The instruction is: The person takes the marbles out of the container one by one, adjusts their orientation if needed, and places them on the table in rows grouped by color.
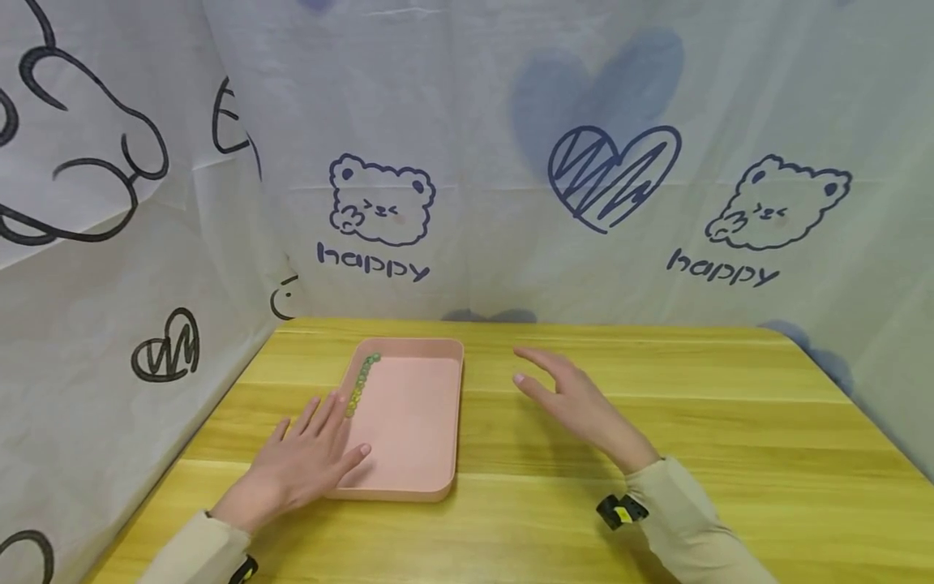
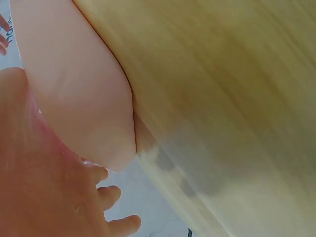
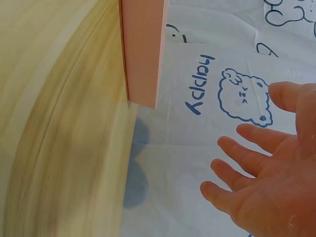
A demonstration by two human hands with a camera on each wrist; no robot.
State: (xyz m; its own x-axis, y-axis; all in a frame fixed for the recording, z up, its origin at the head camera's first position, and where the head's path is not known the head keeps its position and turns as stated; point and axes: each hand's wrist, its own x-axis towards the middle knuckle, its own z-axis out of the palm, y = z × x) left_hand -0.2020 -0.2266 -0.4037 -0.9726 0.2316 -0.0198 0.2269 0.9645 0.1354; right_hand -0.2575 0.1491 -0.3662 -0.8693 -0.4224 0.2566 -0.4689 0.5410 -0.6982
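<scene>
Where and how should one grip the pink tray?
Probably grip the tray by both long walls, with the left hand and right hand coming from their own sides: it lies flat, and its raised walls offer edges to pinch.

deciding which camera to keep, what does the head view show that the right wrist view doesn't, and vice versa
Only the head view: the left hand, both beige fabric sleeves, and a line of small round green and yellow beads inside the smooth pink rectangular tray.

Only the right wrist view: the middle, ring and little fingers of the right hand.

Both: parts of the tray and right hand, the yellowish wood-grain table, and the white backdrop cloth with a blue line-drawn bear.
</scene>
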